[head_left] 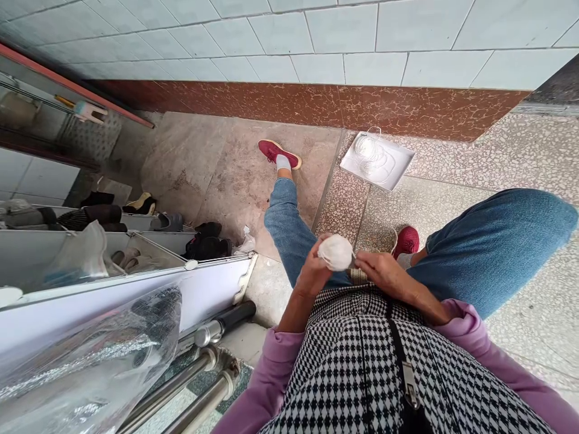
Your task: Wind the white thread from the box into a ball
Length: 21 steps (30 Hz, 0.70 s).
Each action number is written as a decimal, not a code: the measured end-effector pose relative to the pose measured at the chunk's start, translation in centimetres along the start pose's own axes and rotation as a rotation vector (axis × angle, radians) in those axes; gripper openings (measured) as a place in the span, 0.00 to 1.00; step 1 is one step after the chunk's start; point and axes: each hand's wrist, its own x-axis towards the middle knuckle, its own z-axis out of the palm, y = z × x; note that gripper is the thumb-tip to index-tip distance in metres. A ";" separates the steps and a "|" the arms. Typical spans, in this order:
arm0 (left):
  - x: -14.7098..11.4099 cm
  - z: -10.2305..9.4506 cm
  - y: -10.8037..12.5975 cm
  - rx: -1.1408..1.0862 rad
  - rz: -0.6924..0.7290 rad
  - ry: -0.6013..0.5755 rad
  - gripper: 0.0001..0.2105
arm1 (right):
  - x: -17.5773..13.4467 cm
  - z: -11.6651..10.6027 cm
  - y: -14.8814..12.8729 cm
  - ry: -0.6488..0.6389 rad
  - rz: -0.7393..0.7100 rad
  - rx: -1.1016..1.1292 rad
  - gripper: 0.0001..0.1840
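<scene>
A ball of white yarn (335,252) sits in my left hand (313,269), whose fingers wrap its left side above my lap. Close by on the right, my right hand (379,269) pinches the white strand beside the ball. Part of that strand (395,238) shows near the red shoe under my right knee. On the floor ahead, a white tray (400,159) holds a loose tangle of white yarn (371,153), with one loop rising over its back edge. How the strand runs between tray and hand is partly hidden.
To the left stands an open shoe rack (212,280) with several shoes and a plastic bag (88,256). Metal pipes (190,386) lie below it. A tiled wall (316,36) with a brown base runs across the front. My legs spread either side of my hands.
</scene>
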 end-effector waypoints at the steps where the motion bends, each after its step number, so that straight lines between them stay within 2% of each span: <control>1: 0.4 -0.1 -0.1 0.011 0.034 0.059 0.34 | -0.2 0.5 -0.4 -0.056 -0.008 -0.067 0.16; 4: 1.6 -0.3 -0.7 0.236 0.085 0.146 0.31 | -0.7 0.7 -1.8 -0.148 -0.085 -0.171 0.14; 7: 1.6 -0.5 -1.5 0.445 0.009 0.038 0.30 | -0.6 -0.9 -2.2 -0.079 -0.146 -0.071 0.19; 10: 0.4 -0.9 -1.6 0.333 -0.161 -0.160 0.32 | -0.2 -2.5 -1.1 0.062 -0.097 0.040 0.22; 12: -0.5 -1.0 -1.2 0.175 -0.214 -0.221 0.35 | 0.0 -2.8 -0.1 0.110 -0.065 0.050 0.24; 14: -0.9 -1.0 -0.7 0.040 -0.176 -0.181 0.37 | -0.1 -2.2 0.5 0.082 -0.065 0.026 0.23; 17: 0.0 -0.9 -0.2 -0.041 -0.041 -0.001 0.38 | -0.5 -0.6 0.3 -0.024 -0.076 -0.059 0.20; 19: 1.2 -0.8 -0.2 0.062 0.009 0.107 0.35 | -0.9 0.3 -0.4 -0.091 -0.089 -0.129 0.18; 21: 2.0 -0.6 -0.5 0.282 0.030 0.160 0.31 | -1.2 0.3 -1.1 -0.132 -0.120 -0.172 0.18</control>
